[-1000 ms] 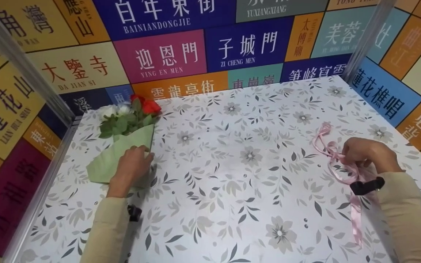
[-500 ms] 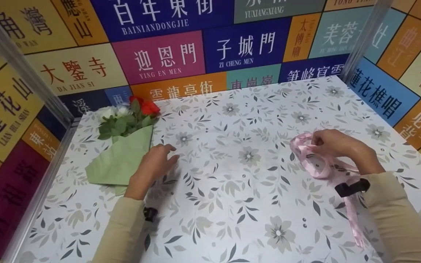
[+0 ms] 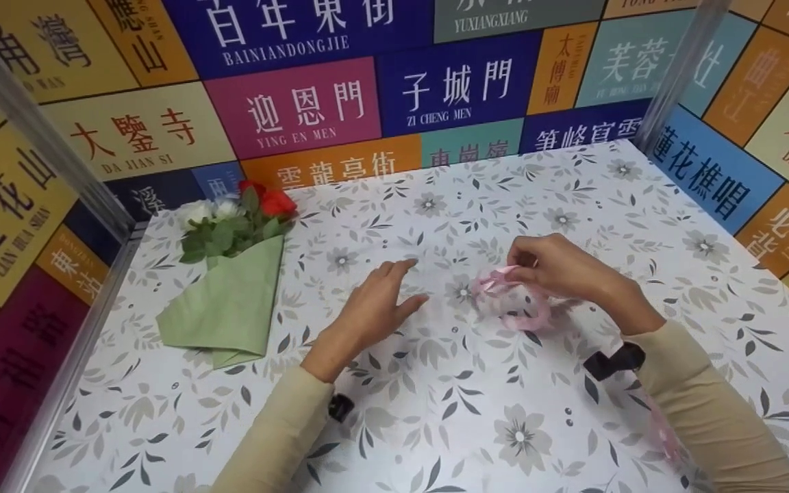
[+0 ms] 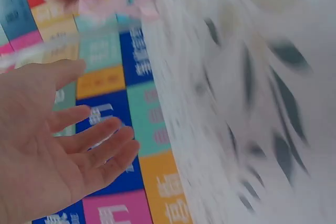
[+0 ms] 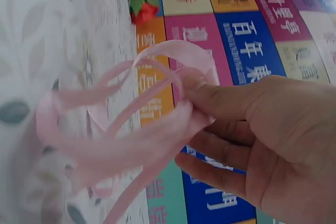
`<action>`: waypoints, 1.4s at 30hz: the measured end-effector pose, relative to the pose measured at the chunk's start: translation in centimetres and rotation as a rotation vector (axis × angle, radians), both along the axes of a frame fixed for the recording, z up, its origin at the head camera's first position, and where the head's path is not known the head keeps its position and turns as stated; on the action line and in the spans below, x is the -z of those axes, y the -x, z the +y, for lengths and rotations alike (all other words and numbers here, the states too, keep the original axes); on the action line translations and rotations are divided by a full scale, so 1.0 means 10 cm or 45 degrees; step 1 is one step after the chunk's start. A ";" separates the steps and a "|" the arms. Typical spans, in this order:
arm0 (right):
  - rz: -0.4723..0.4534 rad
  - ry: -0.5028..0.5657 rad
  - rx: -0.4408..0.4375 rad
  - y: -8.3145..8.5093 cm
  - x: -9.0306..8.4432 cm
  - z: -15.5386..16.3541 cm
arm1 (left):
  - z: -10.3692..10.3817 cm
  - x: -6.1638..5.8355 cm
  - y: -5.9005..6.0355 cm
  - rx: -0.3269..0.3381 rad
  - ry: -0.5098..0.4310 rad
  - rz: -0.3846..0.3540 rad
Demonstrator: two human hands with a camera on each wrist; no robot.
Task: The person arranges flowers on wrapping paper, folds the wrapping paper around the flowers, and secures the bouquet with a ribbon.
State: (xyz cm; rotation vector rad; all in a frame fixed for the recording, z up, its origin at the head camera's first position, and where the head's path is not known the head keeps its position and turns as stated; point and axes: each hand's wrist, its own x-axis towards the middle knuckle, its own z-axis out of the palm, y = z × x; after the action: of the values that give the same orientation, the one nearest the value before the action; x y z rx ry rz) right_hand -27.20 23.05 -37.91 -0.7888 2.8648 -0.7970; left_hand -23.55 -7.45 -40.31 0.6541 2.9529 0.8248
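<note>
A pink ribbon (image 3: 512,301) hangs in loose loops over the middle of the floral-patterned table (image 3: 477,424). My right hand (image 3: 559,270) pinches its loops (image 5: 152,129) between thumb and fingers. The ribbon's tail (image 3: 661,431) trails back under my right sleeve. My left hand (image 3: 374,308) hovers open with fingers spread just left of the ribbon, holding nothing (image 4: 63,145). A bouquet (image 3: 233,274) of red and white roses in green wrapping paper lies at the far left of the table, away from both hands.
Walls covered in coloured sign panels (image 3: 312,109) enclose the table at the back and both sides, with metal posts (image 3: 675,75) in the corners. A black wrist strap (image 3: 614,359) sits on each forearm.
My left hand let go of the bouquet and moved right toward the middle. My right hand lifted the ribbon from the right side and carried it left to the centre.
</note>
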 end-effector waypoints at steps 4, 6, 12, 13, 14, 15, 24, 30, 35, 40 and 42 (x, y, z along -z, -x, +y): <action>0.061 0.070 -0.068 -0.04 -0.06 -0.22 | 0.17 -0.08 -0.03 0.041 -0.124 0.014; 0.086 0.103 -0.094 -0.05 -0.09 -0.31 | 0.23 -0.10 -0.03 0.037 -0.200 0.032; 0.084 0.191 -0.142 -0.07 -0.14 -0.50 | 0.28 -0.11 0.01 0.011 -0.470 0.110; 0.087 0.199 -0.148 -0.06 -0.14 -0.52 | 0.27 -0.11 0.03 0.000 -0.512 0.116; 0.091 0.209 -0.155 -0.06 -0.14 -0.54 | 0.26 -0.11 0.04 -0.013 -0.548 0.117; 0.091 0.218 -0.162 -0.06 -0.13 -0.56 | 0.26 -0.12 0.05 -0.020 -0.581 0.119; 0.042 0.246 -0.238 -0.07 -0.22 -0.81 | 0.24 -0.22 0.07 0.031 -0.699 0.096; 0.119 0.337 -0.165 -0.03 -0.27 -0.85 | 0.05 -0.24 0.11 0.016 -0.792 -0.078; 0.263 0.505 0.006 0.04 -0.27 -0.72 | -0.22 -0.20 0.17 -0.040 -0.758 -0.138; 0.338 0.592 0.241 0.13 -0.26 -0.43 | -0.58 -0.11 0.20 -0.119 -0.723 -0.180; 0.326 0.616 0.331 0.18 -0.24 -0.27 | -0.71 -0.08 0.20 -0.154 -0.716 -0.168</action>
State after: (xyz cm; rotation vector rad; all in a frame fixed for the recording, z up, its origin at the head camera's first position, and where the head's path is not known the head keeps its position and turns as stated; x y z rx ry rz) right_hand -28.98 20.35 -35.46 -0.5910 3.0770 -1.5707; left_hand -25.56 -14.57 -39.51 0.4020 2.6556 1.6641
